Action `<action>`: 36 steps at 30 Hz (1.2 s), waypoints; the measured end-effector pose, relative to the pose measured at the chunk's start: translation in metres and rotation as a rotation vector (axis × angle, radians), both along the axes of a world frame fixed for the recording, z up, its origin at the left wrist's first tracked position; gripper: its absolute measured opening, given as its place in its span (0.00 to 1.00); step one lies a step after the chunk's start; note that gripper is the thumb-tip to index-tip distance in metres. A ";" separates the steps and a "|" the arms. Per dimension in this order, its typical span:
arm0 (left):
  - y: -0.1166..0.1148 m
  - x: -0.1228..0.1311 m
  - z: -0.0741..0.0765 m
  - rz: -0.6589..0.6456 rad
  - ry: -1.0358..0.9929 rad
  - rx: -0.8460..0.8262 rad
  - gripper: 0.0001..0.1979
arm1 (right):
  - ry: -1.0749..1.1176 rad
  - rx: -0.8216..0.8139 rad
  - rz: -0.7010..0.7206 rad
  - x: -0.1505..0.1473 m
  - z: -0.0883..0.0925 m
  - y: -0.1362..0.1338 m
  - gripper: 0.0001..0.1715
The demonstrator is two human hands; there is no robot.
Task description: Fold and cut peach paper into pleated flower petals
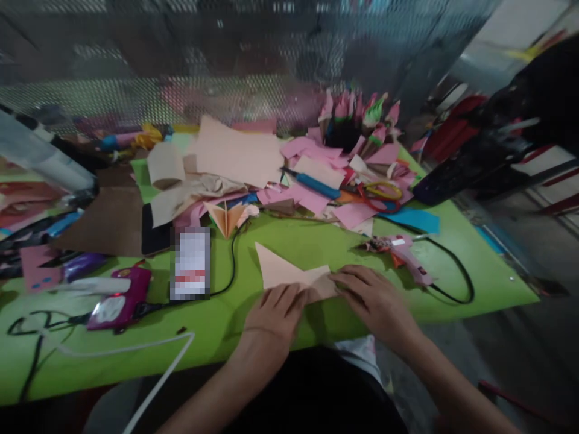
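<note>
A folded sheet of peach paper [283,268] lies near the front of the green table, with one pointed corner standing up at its left. My left hand [274,316] presses on its lower edge, fingers close together and bent over the paper. At the paper's right end, my right hand [373,301] grips the edge between thumb and fingers; the thumb is partly hidden. Just beyond the sheet sits a folded orange paper piece [226,218] with a pale pink tip. A pink glue gun [409,256] rests to the right of my right hand.
A blurred phone [190,263] and a magenta power strip [120,298] with cables lie on the left of the green table [212,346]. Behind are paper scraps [239,150], a blue cutter [312,182], scissors [382,194] and paper flower buds [344,108]. A mesh screen [226,96] backs the table.
</note>
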State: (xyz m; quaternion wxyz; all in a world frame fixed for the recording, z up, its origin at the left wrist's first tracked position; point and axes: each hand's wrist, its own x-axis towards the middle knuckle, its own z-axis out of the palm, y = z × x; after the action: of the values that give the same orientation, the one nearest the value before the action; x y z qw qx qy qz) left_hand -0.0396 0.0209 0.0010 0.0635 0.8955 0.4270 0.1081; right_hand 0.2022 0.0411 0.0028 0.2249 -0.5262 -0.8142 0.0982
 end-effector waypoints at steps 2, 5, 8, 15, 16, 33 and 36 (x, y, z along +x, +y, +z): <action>-0.003 -0.002 -0.002 0.022 -0.015 -0.019 0.26 | -0.007 0.050 0.008 0.008 0.016 0.022 0.16; -0.004 -0.003 -0.005 -0.014 -0.001 -0.036 0.36 | -0.036 0.127 0.003 0.014 0.044 0.073 0.17; -0.003 -0.005 -0.011 0.006 -0.008 -0.065 0.37 | -0.134 0.131 -0.058 0.007 0.062 0.133 0.19; -0.001 -0.006 -0.020 0.039 -0.090 -0.047 0.31 | -0.440 -0.098 -0.216 -0.030 0.044 0.214 0.23; -0.001 -0.005 -0.020 0.037 -0.095 -0.044 0.30 | -0.443 -0.100 -0.216 -0.033 0.040 0.217 0.23; 0.005 0.005 -0.009 0.015 -0.032 -0.094 0.30 | -0.128 0.001 -0.077 0.044 0.061 0.047 0.19; 0.005 0.004 -0.006 0.019 -0.018 -0.063 0.33 | -0.059 -0.075 -0.116 0.066 0.040 0.003 0.20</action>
State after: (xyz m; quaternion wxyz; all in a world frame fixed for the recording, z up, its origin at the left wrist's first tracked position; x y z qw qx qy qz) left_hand -0.0354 0.0260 -0.0053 0.0945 0.8881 0.4379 0.1034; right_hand 0.2677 0.0441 0.0424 0.1863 -0.5833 -0.7842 0.1001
